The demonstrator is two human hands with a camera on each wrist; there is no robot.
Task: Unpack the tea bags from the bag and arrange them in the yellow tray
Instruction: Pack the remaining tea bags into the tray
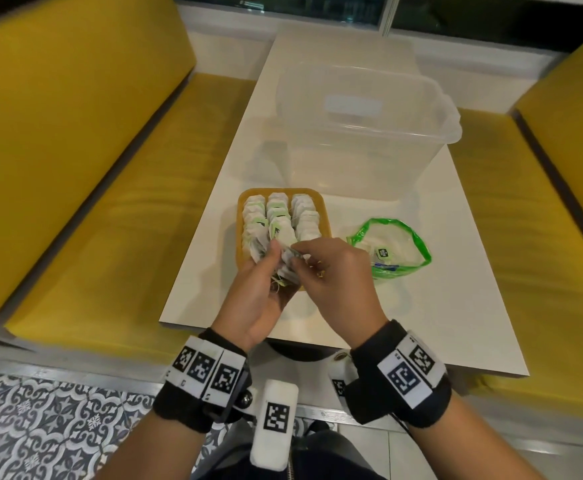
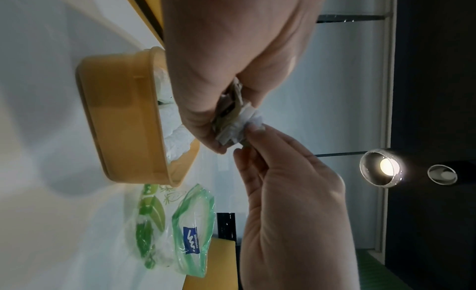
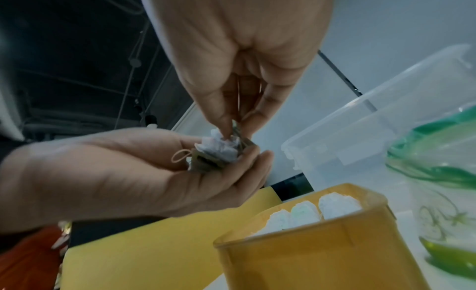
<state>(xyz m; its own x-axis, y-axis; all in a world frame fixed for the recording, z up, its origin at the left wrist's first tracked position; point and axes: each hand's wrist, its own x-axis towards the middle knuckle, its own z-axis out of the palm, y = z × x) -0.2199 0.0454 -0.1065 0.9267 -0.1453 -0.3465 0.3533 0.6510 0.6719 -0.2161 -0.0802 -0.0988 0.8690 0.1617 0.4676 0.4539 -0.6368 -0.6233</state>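
The left hand (image 1: 260, 289) cups a small stack of tea bags (image 1: 285, 268) just over the near end of the yellow tray (image 1: 324, 211), so each travels little. The right hand (image 1: 338, 275) pinches one bag off the stack, probably for the rows. The green bag (image 1: 392, 249) lies open on the tabletop (image 1: 439, 306) beside the tray, a few bags still inside.

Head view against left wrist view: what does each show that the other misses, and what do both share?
Only the head view shows the clear plastic bin, the three rows of tea bags in the tray, and both wristbands. Only the left wrist view shows the lit ceiling lamp and the tray's outer side wall. Both show the left hand gripping a bunch of tea bags, the right hand pinching one, the yellow tray and the green plastic bag.
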